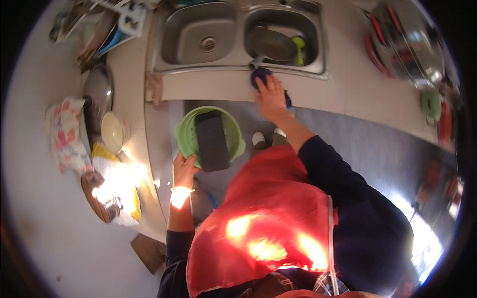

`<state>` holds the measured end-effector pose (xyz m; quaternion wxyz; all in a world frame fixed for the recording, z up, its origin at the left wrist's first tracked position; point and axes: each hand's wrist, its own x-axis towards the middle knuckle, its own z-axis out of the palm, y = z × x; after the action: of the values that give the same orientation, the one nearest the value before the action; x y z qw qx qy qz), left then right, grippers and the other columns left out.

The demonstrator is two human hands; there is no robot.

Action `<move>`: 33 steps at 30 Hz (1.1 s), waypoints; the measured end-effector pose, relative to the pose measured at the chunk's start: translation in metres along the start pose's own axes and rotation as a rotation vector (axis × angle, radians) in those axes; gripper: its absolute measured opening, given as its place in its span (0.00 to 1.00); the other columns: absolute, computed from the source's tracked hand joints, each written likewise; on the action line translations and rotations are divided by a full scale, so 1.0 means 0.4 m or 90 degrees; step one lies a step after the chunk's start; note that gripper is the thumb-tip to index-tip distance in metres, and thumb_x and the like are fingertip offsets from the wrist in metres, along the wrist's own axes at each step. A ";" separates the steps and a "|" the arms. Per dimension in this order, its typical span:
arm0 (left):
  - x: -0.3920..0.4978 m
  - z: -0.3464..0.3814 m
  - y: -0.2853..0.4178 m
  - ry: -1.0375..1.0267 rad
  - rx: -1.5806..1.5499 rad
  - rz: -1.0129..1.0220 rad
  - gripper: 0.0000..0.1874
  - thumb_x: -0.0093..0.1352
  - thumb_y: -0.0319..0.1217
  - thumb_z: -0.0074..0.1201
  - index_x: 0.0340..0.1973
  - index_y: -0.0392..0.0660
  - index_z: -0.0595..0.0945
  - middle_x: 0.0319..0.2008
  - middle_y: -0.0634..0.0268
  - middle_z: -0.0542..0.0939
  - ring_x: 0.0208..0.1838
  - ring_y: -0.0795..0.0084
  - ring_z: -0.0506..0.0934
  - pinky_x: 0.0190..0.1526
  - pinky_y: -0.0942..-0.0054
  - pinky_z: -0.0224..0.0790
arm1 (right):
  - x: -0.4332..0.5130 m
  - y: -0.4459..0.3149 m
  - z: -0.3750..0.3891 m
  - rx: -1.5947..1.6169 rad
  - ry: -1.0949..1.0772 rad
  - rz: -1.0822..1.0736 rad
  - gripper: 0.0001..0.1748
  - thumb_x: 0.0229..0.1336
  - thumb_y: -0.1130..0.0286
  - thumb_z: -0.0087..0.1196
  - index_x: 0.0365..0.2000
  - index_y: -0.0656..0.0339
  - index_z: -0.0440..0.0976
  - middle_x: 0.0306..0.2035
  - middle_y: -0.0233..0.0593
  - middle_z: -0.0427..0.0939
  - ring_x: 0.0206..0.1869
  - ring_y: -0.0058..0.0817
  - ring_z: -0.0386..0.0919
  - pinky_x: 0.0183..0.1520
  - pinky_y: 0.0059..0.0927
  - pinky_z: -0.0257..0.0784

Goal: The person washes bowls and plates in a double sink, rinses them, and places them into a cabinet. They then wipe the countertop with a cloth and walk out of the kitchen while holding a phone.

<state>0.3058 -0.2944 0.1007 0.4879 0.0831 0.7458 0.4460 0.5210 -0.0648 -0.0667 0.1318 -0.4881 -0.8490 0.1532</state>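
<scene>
My left hand (184,171) grips the near-left rim of a light green plastic colander (183,131), held over the floor in front of the counter. A dark, flat rectangular object (212,141) lies across the colander and juts past its near rim; its kind is unclear. My right hand (272,97) is on a dark blue cloth (259,76) at the counter's front edge, and part of the cloth shows beyond my palm. Just past the fingers, a grey handle (256,62) sticks out over the sink rim. A frying pan (275,45) sits in the right basin.
A lime-green utensil (299,46) is in the right basin (315,22), beside the left basin (186,48). Left stand a bowl (113,132), a round metal lid (98,89) and a dish rack (128,18). A large lidded pot (413,48) is at right.
</scene>
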 end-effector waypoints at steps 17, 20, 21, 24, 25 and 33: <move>0.083 -0.164 -0.044 0.049 -0.049 0.033 0.16 0.70 0.22 0.43 0.54 0.37 0.73 0.45 0.58 0.78 0.42 0.66 0.81 0.39 0.69 0.81 | 0.164 -0.317 0.140 0.140 0.005 -0.017 0.34 0.57 0.70 0.49 0.65 0.53 0.57 0.64 0.47 0.60 0.70 0.45 0.52 0.72 0.49 0.42; 0.124 -0.216 0.020 0.050 -0.109 0.026 0.14 0.70 0.23 0.44 0.52 0.39 0.74 0.38 0.64 0.79 0.34 0.76 0.79 0.30 0.77 0.77 | 0.226 -0.425 0.190 0.157 -0.016 -0.043 0.35 0.56 0.71 0.48 0.65 0.55 0.56 0.64 0.47 0.62 0.70 0.42 0.54 0.72 0.46 0.44; 0.137 -0.238 0.040 0.039 -0.117 0.027 0.15 0.70 0.23 0.44 0.52 0.40 0.74 0.39 0.65 0.78 0.36 0.76 0.79 0.31 0.77 0.77 | 0.252 -0.462 0.206 0.142 -0.053 -0.042 0.35 0.56 0.71 0.48 0.66 0.55 0.56 0.64 0.47 0.62 0.70 0.41 0.54 0.72 0.45 0.44; 0.177 -0.321 0.083 0.031 -0.035 0.030 0.15 0.71 0.22 0.45 0.54 0.40 0.73 0.43 0.64 0.78 0.40 0.74 0.80 0.34 0.78 0.77 | 0.308 -0.565 0.236 0.138 -0.086 -0.080 0.34 0.57 0.71 0.47 0.65 0.55 0.56 0.65 0.44 0.62 0.70 0.39 0.55 0.72 0.43 0.46; 0.194 -0.341 0.097 0.030 -0.025 0.020 0.15 0.71 0.22 0.44 0.53 0.40 0.73 0.44 0.63 0.78 0.39 0.75 0.79 0.32 0.79 0.75 | 0.319 -0.586 0.261 0.147 -0.060 -0.105 0.34 0.57 0.70 0.46 0.65 0.55 0.56 0.65 0.43 0.62 0.69 0.38 0.55 0.71 0.42 0.46; 0.284 -0.337 0.180 -0.014 0.067 0.060 0.16 0.68 0.24 0.46 0.52 0.38 0.73 0.44 0.60 0.78 0.41 0.71 0.78 0.34 0.78 0.74 | 0.365 -0.544 0.281 0.227 -0.112 -0.482 0.15 0.48 0.65 0.54 0.38 0.57 0.75 0.42 0.43 0.76 0.51 0.42 0.72 0.55 0.42 0.65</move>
<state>0.1174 -0.2674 0.0971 0.4696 0.1483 0.7582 0.4273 0.2362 -0.0565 -0.0743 0.1881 -0.0963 -0.9367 0.2793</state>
